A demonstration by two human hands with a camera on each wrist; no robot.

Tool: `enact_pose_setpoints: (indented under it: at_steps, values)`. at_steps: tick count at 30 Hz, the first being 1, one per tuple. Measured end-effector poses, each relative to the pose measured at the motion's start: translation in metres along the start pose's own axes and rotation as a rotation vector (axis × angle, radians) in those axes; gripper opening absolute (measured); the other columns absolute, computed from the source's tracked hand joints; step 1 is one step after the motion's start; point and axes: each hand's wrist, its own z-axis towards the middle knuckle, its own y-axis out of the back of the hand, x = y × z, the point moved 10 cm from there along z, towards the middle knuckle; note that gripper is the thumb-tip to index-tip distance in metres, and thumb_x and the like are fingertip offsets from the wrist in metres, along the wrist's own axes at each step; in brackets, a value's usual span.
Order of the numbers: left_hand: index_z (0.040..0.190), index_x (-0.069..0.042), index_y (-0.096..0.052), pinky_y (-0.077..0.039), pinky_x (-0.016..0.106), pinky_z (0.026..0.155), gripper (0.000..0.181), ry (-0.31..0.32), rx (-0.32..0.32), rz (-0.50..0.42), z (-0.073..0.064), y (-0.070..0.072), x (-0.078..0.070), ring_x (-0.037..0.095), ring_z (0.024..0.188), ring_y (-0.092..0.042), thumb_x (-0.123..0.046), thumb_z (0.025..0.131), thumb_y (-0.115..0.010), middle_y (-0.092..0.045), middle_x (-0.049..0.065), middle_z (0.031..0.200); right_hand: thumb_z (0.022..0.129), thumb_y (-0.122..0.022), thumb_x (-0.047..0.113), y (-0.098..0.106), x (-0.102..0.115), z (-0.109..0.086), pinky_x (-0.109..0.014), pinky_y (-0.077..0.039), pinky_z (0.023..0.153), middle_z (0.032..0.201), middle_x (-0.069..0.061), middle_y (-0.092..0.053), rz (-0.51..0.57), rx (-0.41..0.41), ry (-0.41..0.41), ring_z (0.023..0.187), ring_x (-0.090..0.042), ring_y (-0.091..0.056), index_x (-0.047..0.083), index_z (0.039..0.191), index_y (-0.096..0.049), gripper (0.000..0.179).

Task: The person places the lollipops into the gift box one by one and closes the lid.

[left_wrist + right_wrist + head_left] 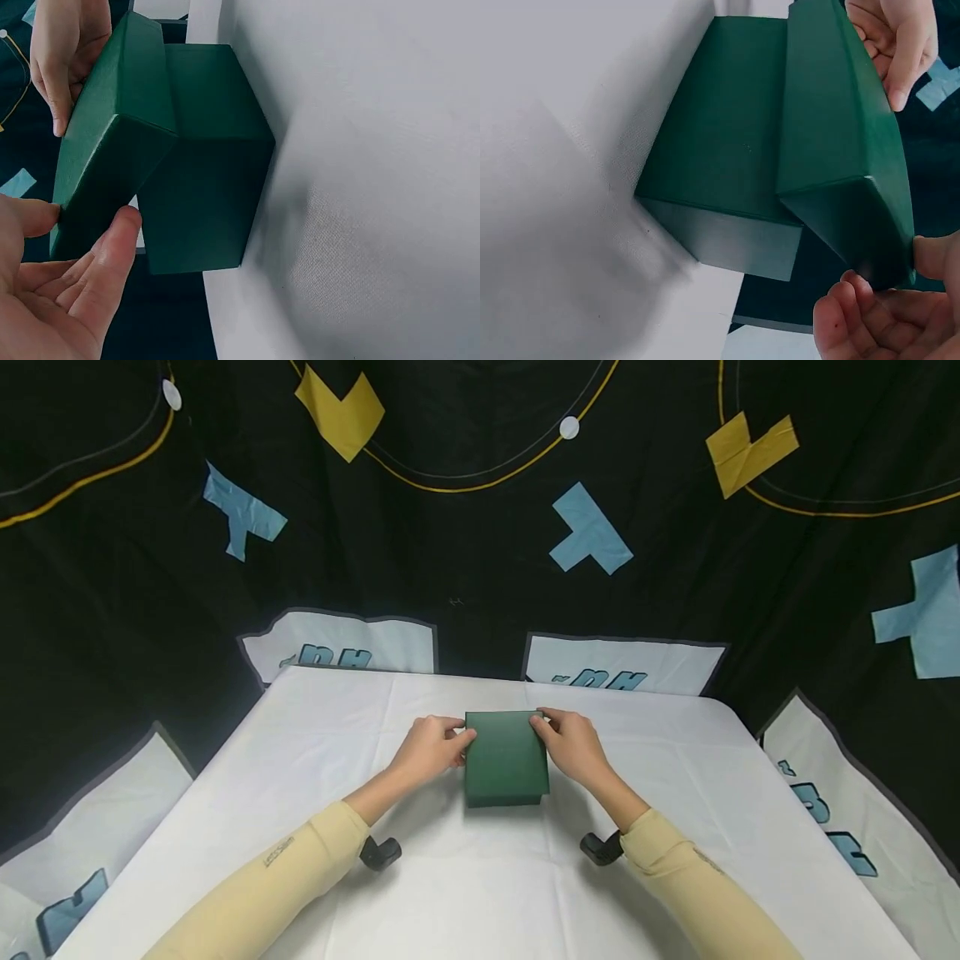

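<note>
A dark green box [210,195] rests on the white table, with its matching green lid [506,752] tilted over it. The lid's far side is raised off the base, while its near side still overlaps the base walls. At the lid's far left corner my left hand [432,750] pinches the edge, thumb on top and fingers underneath. My right hand [573,745] grips the far right corner the same way, its thumb [930,257] pressed on the lid's top face. Seen from each wrist, a gap shows between lid and base at the far end. The box's inside is hidden.
White cloth covers the table [300,760], which ends behind the box at a black curtain [465,568] bearing blue and yellow patches. Black wrist devices [380,853] stick out beneath both beige sleeves [300,868], low over the cloth.
</note>
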Motion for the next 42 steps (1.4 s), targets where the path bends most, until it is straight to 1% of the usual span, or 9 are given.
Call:
enact_pose_setpoints:
  at_steps: [2, 5, 9, 11, 16, 27, 31, 36, 42]
  values:
    - [0.132, 0.004, -0.063, -0.055, 0.03, 0.067, 0.048, 0.01, -0.002, 0.011, 0.002, 0.0, 0.001, 0.012, 0.066, -0.071, -0.03, 0.099, -0.064, -0.075, 0.002, 0.079, 0.105, -0.052, 0.036, -0.001, -0.001, 0.002, -0.032, -0.041, 0.058, 0.076, -0.007, -0.062, -0.004, 0.0, -0.014, 0.064, -0.018, -0.05, 0.003, 0.138, -0.061, 0.047]
    - [0.134, 0.004, -0.061, -0.055, 0.032, 0.071, 0.051, 0.027, 0.001, 0.029, 0.005, -0.001, 0.003, 0.01, 0.066, -0.07, -0.032, 0.098, -0.064, -0.074, 0.001, 0.077, 0.106, -0.051, 0.037, -0.003, -0.004, 0.006, -0.038, -0.05, 0.071, 0.1, -0.014, -0.072, -0.016, 0.003, -0.033, 0.081, -0.023, -0.061, 0.002, 0.139, -0.059, 0.049]
    - [0.137, 0.002, -0.059, -0.054, 0.033, 0.077, 0.054, 0.055, 0.013, 0.05, 0.008, -0.004, 0.008, 0.008, 0.065, -0.069, -0.035, 0.098, -0.063, -0.073, -0.002, 0.076, 0.106, -0.049, 0.037, -0.01, -0.01, 0.01, -0.048, -0.052, 0.092, 0.128, -0.018, -0.068, -0.016, 0.028, -0.053, 0.112, -0.03, -0.065, 0.0, 0.139, -0.059, 0.05]
    - [0.138, 0.001, -0.058, -0.053, 0.031, 0.075, 0.055, 0.067, 0.022, 0.059, 0.009, -0.006, 0.01, 0.01, 0.064, -0.069, -0.036, 0.098, -0.063, -0.073, -0.001, 0.074, 0.107, -0.048, 0.037, -0.014, -0.014, 0.012, -0.049, -0.051, 0.096, 0.131, -0.017, -0.066, -0.008, 0.045, -0.065, 0.119, -0.031, -0.064, 0.001, 0.137, -0.06, 0.049]
    - [0.144, 0.0, -0.053, -0.048, 0.029, 0.066, 0.059, 0.078, 0.043, 0.086, 0.012, -0.009, 0.012, 0.013, 0.062, -0.068, -0.037, 0.098, -0.063, -0.073, 0.002, 0.072, 0.107, -0.046, 0.038, -0.024, -0.022, 0.018, -0.048, -0.051, 0.095, 0.128, -0.015, -0.068, -0.002, 0.071, -0.091, 0.117, -0.029, -0.064, 0.004, 0.134, -0.064, 0.047]
    - [0.151, -0.006, -0.045, -0.054, 0.04, 0.082, 0.061, 0.098, 0.104, 0.046, 0.014, -0.018, 0.019, 0.021, 0.066, -0.071, -0.034, 0.1, -0.06, -0.073, 0.003, 0.079, 0.108, -0.046, 0.037, -0.036, -0.033, 0.027, -0.05, -0.048, 0.102, 0.131, -0.014, -0.067, 0.031, 0.109, -0.117, 0.123, -0.03, -0.061, 0.004, 0.136, -0.063, 0.047]
    - [0.15, -0.005, -0.045, -0.053, 0.039, 0.083, 0.06, 0.083, 0.112, 0.002, 0.014, -0.019, 0.021, 0.024, 0.066, -0.071, -0.034, 0.1, -0.06, -0.072, 0.006, 0.081, 0.107, -0.046, 0.041, -0.044, -0.039, 0.027, -0.053, -0.042, 0.109, 0.14, -0.016, -0.06, 0.09, 0.167, -0.121, 0.134, -0.033, -0.054, 0.004, 0.142, -0.057, 0.052]
    - [0.151, -0.005, -0.042, -0.051, 0.039, 0.087, 0.06, 0.081, 0.137, -0.046, 0.013, -0.022, 0.024, 0.027, 0.069, -0.07, -0.035, 0.101, -0.058, -0.07, 0.011, 0.091, 0.104, -0.048, 0.05, -0.057, -0.051, 0.023, -0.055, -0.028, 0.118, 0.158, -0.016, -0.04, 0.204, 0.279, -0.167, 0.148, -0.035, -0.033, 0.006, 0.154, -0.039, 0.068]
    - [0.153, -0.006, -0.039, -0.053, 0.036, 0.077, 0.06, 0.092, 0.142, -0.067, 0.014, -0.022, 0.023, 0.026, 0.076, -0.071, -0.033, 0.103, -0.057, -0.07, 0.012, 0.1, 0.104, -0.047, 0.052, -0.058, -0.051, 0.019, -0.056, -0.027, 0.118, 0.16, -0.014, -0.037, 0.256, 0.283, -0.174, 0.149, -0.035, -0.032, 0.009, 0.157, -0.034, 0.07]
